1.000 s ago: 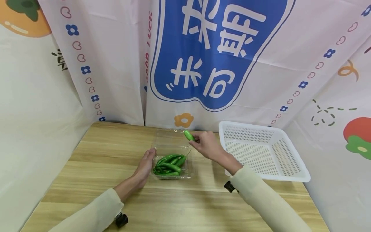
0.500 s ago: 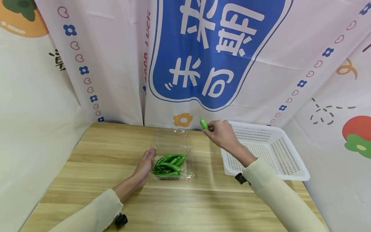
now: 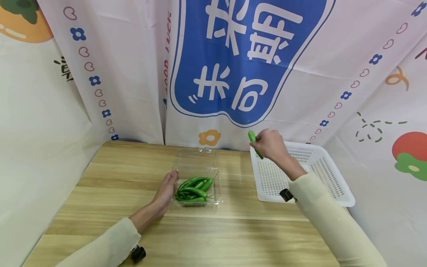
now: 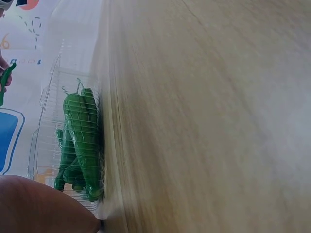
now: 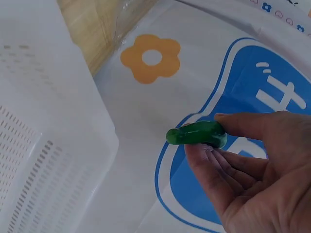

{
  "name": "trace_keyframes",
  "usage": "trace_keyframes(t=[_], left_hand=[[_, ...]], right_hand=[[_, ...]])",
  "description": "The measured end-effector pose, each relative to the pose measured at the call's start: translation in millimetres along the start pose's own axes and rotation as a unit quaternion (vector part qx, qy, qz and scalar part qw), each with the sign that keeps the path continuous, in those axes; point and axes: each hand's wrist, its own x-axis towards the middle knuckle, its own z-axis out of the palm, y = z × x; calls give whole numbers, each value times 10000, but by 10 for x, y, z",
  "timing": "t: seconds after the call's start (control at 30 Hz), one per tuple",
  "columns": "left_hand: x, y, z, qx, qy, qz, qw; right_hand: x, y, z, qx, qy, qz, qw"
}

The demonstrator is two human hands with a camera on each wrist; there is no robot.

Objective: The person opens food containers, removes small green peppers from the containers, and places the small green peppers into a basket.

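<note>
In the head view my right hand point(image 3: 271, 144) pinches a green chili pepper point(image 3: 252, 137) above the left rim of a white perforated plastic basket point(image 3: 333, 203). The right wrist view has this pepper point(image 5: 199, 133) between thumb and fingers, with the basket wall point(image 5: 102, 141) off to the left. Against the left side of an open clear plastic box point(image 3: 218, 200) rests my left hand point(image 3: 165, 193), its fingers fairly straight. Several green peppers point(image 3: 195, 191) lie piled in the box. In the left wrist view only part of the left hand point(image 4: 39, 208) shows, beside the box.
Both containers stand on a light wooden table point(image 3: 200, 237), the basket right of the box. The box's clear lid point(image 3: 197, 157) lies folded back toward a printed cloth backdrop point(image 3: 140, 92). More printed cloth hangs at both sides.
My right hand has carried the pepper rightward and up, from above the box to above the basket's left rim. The left hand has stayed at the box's side.
</note>
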Motion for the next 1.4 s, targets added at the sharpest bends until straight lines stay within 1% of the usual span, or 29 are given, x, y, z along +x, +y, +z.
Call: trace_keyframes(t=[0.1, 0.27, 0.37, 0.53, 0.73, 0.9, 1.13, 1.4], left_hand=[[0, -4, 0, 20, 10, 7, 10000], [-7, -9, -10, 100, -39, -63, 9999], [-2, -13, -17, 152, -79, -78, 9998], [-2, -10, -18, 138, -74, -79, 9998], [-2, 4, -10, 149, -40, -97, 9998], [-4, 1, -6, 144, -69, -81, 9998], [-5, -11, -6, 96, -88, -105, 9999], [-4, -1, -11, 106, -118, -72, 9998]], right_hand=[[30, 72, -47, -88, -116, 181, 9997], [83, 231, -65, 70, -360, 545, 9978], [110, 329, -38, 105, -526, 785, 9955], [140, 464, 41, 50, -817, 1068, 9909], [162, 589, 134, 240, -1140, 1330, 9842], [192, 661, 194, 314, -1324, 1459, 9799], [244, 750, 260, 545, -1553, 1448, 9757], [268, 808, 361, 882, -1952, 1584, 9639]])
